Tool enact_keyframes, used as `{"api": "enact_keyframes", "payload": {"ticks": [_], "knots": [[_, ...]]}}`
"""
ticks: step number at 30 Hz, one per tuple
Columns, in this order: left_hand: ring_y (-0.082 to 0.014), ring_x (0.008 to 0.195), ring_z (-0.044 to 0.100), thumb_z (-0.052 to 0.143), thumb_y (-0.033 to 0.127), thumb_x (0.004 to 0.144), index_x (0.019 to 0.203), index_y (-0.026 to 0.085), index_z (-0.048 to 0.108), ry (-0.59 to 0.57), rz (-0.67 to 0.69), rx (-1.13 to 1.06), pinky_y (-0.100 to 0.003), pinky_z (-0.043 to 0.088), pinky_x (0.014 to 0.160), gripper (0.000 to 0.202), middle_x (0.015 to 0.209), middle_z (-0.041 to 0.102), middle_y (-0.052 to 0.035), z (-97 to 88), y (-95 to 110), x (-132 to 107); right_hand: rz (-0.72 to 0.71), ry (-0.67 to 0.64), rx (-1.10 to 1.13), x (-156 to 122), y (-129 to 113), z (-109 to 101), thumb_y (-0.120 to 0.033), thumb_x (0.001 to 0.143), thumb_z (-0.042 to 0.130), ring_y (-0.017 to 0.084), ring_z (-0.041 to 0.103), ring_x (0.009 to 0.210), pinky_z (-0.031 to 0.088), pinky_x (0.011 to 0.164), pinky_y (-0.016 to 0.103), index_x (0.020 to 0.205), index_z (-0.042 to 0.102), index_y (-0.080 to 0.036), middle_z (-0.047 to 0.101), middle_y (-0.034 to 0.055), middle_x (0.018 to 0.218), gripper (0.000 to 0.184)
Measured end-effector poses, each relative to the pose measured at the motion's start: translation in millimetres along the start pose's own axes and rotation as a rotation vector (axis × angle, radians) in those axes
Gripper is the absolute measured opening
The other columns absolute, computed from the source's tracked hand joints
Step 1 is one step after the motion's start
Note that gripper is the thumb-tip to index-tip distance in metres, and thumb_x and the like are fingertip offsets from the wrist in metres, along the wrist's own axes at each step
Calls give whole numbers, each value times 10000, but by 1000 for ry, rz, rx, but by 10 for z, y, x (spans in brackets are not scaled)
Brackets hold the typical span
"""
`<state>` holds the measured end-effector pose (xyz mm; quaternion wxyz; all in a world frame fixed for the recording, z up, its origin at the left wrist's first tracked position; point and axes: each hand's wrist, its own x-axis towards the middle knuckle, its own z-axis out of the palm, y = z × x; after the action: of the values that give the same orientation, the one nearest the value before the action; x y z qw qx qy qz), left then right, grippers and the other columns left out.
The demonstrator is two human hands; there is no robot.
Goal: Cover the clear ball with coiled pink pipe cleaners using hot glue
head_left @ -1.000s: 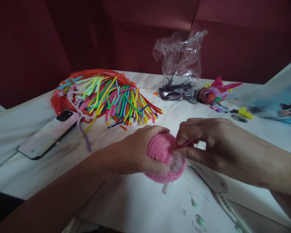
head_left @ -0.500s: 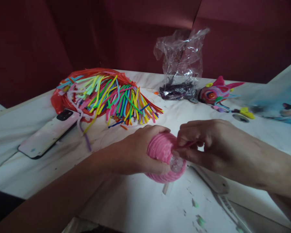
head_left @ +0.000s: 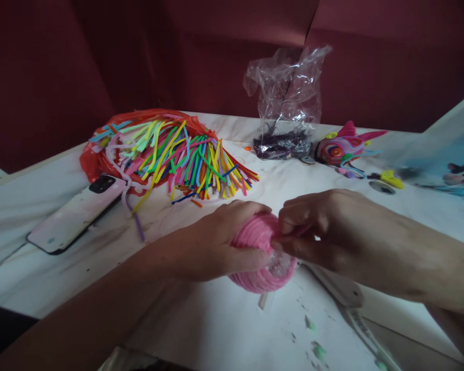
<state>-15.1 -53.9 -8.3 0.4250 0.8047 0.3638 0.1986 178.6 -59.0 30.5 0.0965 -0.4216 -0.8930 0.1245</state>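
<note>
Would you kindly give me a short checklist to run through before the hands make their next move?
1. Left hand gripping the pink-wrapped piece: ok.
2. Right hand pinching the pink strand: ok.
3. Pink covering all round: not ok; a clear patch shows.
4. Strand's far end free: cannot tell; the right hand hides it.
5. Phone out of the way: ok; it lies left of both hands.

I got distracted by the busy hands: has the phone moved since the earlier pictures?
No. Judged against the red bag beside its camera end, the phone lies in the same place, at the same slant.
</note>
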Motion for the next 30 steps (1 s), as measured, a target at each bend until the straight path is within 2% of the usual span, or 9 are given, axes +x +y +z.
{"api": "enact_keyframes", "payload": {"ticks": [4, 10, 17, 22, 30], "knots": [[-269, 1078, 571, 648, 305, 741, 1232, 179, 521, -5, -19, -22, -393, 462, 926, 523, 1210, 604, -85, -14, 43, -4, 1, -18, -4, -5, 7, -9, -167, 763, 549, 69, 435, 443, 259, 437, 185, 605, 611, -205, 533, -57, 504, 174], [-288, 1086, 567, 639, 287, 714, 1235, 166, 510, 42, -33, 38, -429, 455, 931, 550, 1228, 596, -110, -1, 55, -15, -41, -64, 64, -26, 28, -29, -192, 840, 486, 94, 505, 529, 308, 468, 187, 682, 627, -217, 572, -45, 573, 212], [-284, 1060, 569, 647, 282, 699, 1230, 175, 503, 42, -20, 42, -414, 466, 897, 560, 1216, 590, -109, 6, 31, -15, -31, -62, 12, -18, -16, -29, -169, 812, 492, 90, 500, 506, 308, 454, 185, 646, 620, -210, 561, -44, 548, 213], [-258, 987, 593, 646, 272, 695, 1166, 202, 535, 70, -28, 15, -394, 474, 846, 489, 1127, 628, -77, 26, 36, -24, 13, -53, -20, -29, -55, -23, -145, 774, 523, 86, 477, 455, 302, 424, 180, 606, 630, -202, 552, -36, 526, 207], [-185, 861, 589, 668, 247, 690, 1022, 214, 581, 120, -65, -57, -309, 447, 753, 345, 980, 638, 2, 33, 59, -20, 7, -65, -10, -24, -45, -30, -169, 801, 513, 89, 485, 483, 309, 440, 178, 623, 628, -204, 557, -36, 544, 214]]}}
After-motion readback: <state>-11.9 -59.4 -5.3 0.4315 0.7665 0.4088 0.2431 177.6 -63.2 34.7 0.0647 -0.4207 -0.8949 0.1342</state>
